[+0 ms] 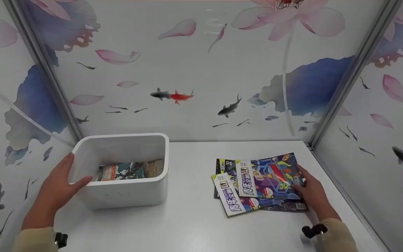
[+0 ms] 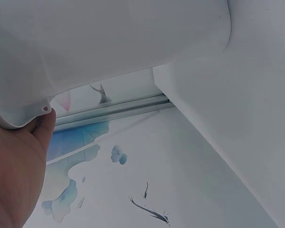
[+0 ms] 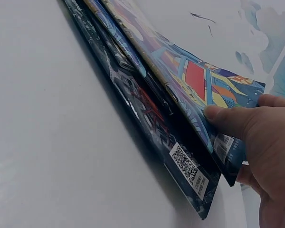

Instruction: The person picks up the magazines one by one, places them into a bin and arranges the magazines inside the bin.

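On the left of the white table stands a white plastic bin. My left hand grips its left rim, thumb over the front corner, and the left wrist view shows the fingers by the rim's underside. To the right, several colourful magazines lie in an overlapping, fanned pile. My right hand pinches the right end of the top magazine, thumb on the cover. That end is raised off the lower magazine, which has a QR code at its corner. Another magazine sticks out at the lower left.
Inside the bin lie printed booklets, partly hidden by the front wall. White panels printed with fish and petals enclose the table at the back and both sides. Metal posts stand at the corners.
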`<state>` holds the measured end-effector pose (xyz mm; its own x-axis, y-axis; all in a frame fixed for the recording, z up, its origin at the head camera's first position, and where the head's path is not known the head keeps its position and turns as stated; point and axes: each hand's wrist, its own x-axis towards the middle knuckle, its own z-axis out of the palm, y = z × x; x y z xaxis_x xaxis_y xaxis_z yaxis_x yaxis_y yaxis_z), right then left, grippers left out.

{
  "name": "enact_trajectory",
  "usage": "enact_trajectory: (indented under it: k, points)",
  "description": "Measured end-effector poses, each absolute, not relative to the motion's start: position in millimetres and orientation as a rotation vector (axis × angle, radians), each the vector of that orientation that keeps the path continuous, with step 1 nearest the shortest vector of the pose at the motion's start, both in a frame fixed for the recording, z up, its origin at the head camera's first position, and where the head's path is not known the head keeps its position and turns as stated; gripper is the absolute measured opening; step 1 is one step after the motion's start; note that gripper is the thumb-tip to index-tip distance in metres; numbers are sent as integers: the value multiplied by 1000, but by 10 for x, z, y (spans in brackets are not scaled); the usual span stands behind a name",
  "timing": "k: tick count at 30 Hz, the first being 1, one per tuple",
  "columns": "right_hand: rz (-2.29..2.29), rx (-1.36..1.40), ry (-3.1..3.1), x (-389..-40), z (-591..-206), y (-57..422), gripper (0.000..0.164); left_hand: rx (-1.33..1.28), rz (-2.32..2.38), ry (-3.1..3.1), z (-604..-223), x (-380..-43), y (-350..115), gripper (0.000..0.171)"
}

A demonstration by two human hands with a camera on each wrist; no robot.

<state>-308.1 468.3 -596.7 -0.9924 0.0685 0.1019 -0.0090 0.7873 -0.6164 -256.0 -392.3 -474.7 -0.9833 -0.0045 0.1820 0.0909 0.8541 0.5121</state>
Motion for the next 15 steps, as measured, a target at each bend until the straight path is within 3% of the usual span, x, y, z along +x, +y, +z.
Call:
enact_trajectory:
  k: [8, 15]
  points:
    - [916, -1, -2820, -3034, -5807, 4638, 87, -81, -790, -2842, -4760, -2566, -3930, 116]
    - [1334, 5, -2862, -3014, -5755, 4691, 91, -74, -791, -2848, -4746, -2557, -3929, 116]
